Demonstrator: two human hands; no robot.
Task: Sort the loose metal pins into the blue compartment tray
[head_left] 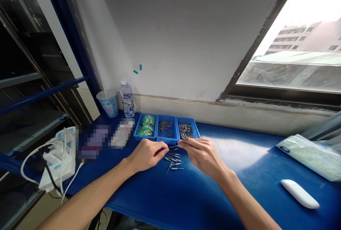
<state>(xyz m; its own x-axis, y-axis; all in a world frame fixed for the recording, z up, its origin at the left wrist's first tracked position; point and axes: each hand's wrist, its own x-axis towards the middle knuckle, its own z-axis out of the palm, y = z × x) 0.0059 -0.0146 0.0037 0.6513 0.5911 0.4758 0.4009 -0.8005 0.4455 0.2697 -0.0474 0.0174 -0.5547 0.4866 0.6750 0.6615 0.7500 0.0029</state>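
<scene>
My left hand (149, 154) is closed, its fingertips pinched together just in front of the middle blue bin (167, 140). Facing it, my right hand (199, 153) also pinches, with its fingertips by the front of the right blue bin (197, 132). What either pinch holds is too small to make out. Several loose blind rivets (174, 159) lie on the blue table between and below the hands. Thin metal rivets (165, 126) sit in the middle bin, and a denser heap of metal pieces (185, 130) fills the right one.
The left blue bin (136, 134) contains green packets (146, 129). Behind stand a water bottle (127, 100) and a lidded cup (108, 105). A power strip with cables (62, 159) is at left. A white case (299, 193) and a tissue pack (311, 155) lie at right.
</scene>
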